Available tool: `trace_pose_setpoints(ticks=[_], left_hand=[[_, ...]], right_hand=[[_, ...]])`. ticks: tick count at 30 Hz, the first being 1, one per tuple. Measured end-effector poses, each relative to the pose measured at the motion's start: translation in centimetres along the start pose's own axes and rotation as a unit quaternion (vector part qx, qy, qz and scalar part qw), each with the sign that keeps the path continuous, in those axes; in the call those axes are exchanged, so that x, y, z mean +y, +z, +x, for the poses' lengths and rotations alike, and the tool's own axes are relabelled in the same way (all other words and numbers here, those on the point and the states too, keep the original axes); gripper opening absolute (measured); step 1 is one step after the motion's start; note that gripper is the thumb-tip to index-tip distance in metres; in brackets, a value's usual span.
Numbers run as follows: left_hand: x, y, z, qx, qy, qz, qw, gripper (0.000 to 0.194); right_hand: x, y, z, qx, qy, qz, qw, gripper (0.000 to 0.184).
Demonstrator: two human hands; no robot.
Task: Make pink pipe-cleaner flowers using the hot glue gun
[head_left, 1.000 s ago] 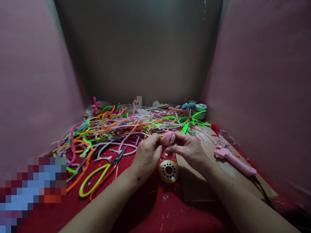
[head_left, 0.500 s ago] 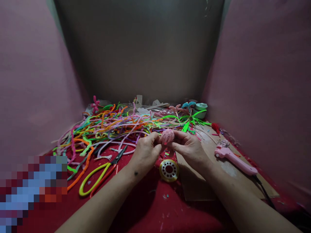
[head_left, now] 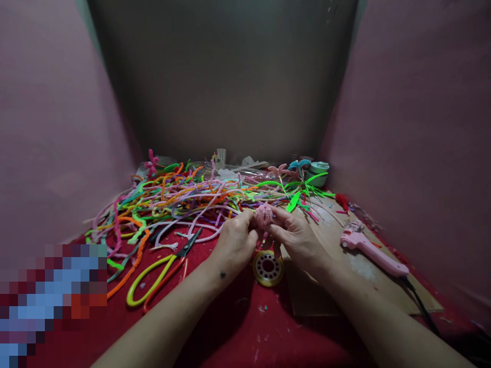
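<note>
A small round pink ball of pipe cleaner (head_left: 264, 216) is held up between my two hands, over the red cloth. My left hand (head_left: 238, 236) pinches it from the left with thumb and forefinger. From the right, the fingertips of my right hand (head_left: 292, 233) close on the same ball, with the lower fingers curled beneath. A yellow-rimmed spool (head_left: 268, 268) with a ring of holes lies just below the hands. Scissors (head_left: 164, 271) with one yellow and one orange handle rest left of my left wrist, blades pointing away.
Behind the hands spreads a tangled heap of coloured pipe cleaners (head_left: 184, 197). On the right, a pink glue gun (head_left: 374, 250) with a black cord lies on a brown board (head_left: 318, 296). A pale green container (head_left: 318, 174) stands at the back. Pink walls (head_left: 414, 128) rise on both sides.
The pink ball has been turned between my fingers, showing a different side with ridges and a gap. Both hands stay around it at nearly the same place.
</note>
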State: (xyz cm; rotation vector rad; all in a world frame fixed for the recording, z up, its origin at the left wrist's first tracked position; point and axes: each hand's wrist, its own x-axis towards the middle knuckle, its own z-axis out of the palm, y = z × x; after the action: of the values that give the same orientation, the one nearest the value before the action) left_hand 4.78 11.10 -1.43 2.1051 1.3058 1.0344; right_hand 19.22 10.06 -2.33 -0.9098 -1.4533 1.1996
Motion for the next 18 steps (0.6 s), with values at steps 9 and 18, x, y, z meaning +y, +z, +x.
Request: trace_pose_setpoints(ticks=[9,18], left_hand=[[0.69,-0.20,-0.17,0.032,-0.017,-0.005,0.999,0.008],[1.01,-0.18,-0.33,0.031,0.018,-0.038,0.999,0.012]], right_hand=[[-0.06,0.45,-0.09,-0.024,-0.024,0.027,0.999,0.027],[-0.29,0.24,-0.09,0.013,0.012,0.104,0.994,0.025]])
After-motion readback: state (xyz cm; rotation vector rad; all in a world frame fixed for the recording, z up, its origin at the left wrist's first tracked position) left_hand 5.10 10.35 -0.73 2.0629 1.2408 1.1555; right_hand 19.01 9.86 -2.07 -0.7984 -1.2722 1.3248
